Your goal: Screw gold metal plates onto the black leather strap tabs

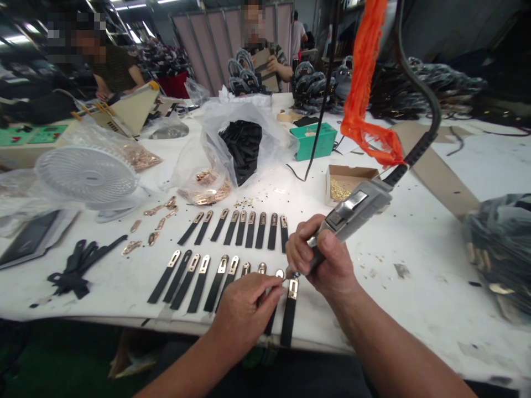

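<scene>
My right hand (326,254) is wrapped round a grey electric screwdriver (352,207), which slants down to the left with its tip low over the table. Close to that tip, my left hand (249,301) pinches with thumb and forefinger at the metal end of a black strap; what sits between the fingers is too small to make out. A black strap with a gold metal end (290,315) lies just right of the fingertips. Two rows of similar straps are laid out, the back row around a strap (250,235) and the front row partly hidden by my left hand.
A white fan (87,177), loose black straps (74,271) and metal pieces lie left. Behind stand a plastic bag of black pieces (243,146), a green box (313,141) and a carton of small gold parts (341,188). The screwdriver's cable (431,110) hangs from above. Co-workers sit opposite.
</scene>
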The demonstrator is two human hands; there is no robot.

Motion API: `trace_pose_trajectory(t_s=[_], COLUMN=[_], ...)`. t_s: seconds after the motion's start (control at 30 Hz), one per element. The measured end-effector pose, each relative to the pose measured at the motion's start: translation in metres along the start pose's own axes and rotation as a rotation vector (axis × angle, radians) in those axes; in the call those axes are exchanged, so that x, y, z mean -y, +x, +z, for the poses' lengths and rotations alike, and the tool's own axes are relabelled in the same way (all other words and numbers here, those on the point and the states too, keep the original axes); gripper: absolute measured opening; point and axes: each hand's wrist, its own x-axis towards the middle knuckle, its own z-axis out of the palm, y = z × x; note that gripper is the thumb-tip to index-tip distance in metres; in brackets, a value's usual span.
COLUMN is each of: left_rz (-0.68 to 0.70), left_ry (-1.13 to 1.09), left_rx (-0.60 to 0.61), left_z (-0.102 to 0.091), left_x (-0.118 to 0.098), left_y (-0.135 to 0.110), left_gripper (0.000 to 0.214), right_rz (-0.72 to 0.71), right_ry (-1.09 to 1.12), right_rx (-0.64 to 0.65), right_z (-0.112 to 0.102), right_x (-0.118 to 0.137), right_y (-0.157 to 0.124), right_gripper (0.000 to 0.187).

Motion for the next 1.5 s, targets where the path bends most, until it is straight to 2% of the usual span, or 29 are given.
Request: trace_pose_trajectory(t_s=[0.1,0.27,0.43,0.73,0.83,0.97,1.27,1.5], left_rz=[0.007,-0.090,-0.117,-0.059,-0.054,-0.055,-0.055,-0.040], left_ry=[-0.004,0.008,0.045,0.112,0.102,0.082,0.070,0.070], left_rx=[0.010,0.018,0.008,0.043,0.068,0.077,0.072,0.071], left_z=[0.000,0.001,0.000,-0.003,-0.003,-0.003,-0.003,-0.006], left_x=[0.001,-0.003,-0.007,-0.004,-0.004,-0.003,0.000,0.006], left_y=[-0.001,0.001,0.007,-0.004,-0.009,-0.011,-0.010,-0.008], left_gripper=[0.010,0.007,0.015,0.010,0.008,0.007,0.006,0.008], right_rz=[0.000,0.008,0.000,0.141,0.178,0.218,0.195,0.182], right_ry=[0.001,0.001,-0.027,-0.365,-0.468,-0.540,-0.588,-0.513], right_rx=[0.001,-0.007,-0.035,-0.112,-0.160,-0.143,-0.143,-0.195], right_z=[0.000,0.000,0.000,-0.022,-0.023,-0.021,-0.024,-0.032], right_x=[-0.001,0.000,0.003,-0.011,-0.014,-0.014,-0.018,-0.024], right_y=[0.000,0.000,0.002,0.001,0.000,0.000,-0.001,0.000], right_gripper=[0.029,0.029,0.032,0.040,0.046,0.051,0.051,0.043])
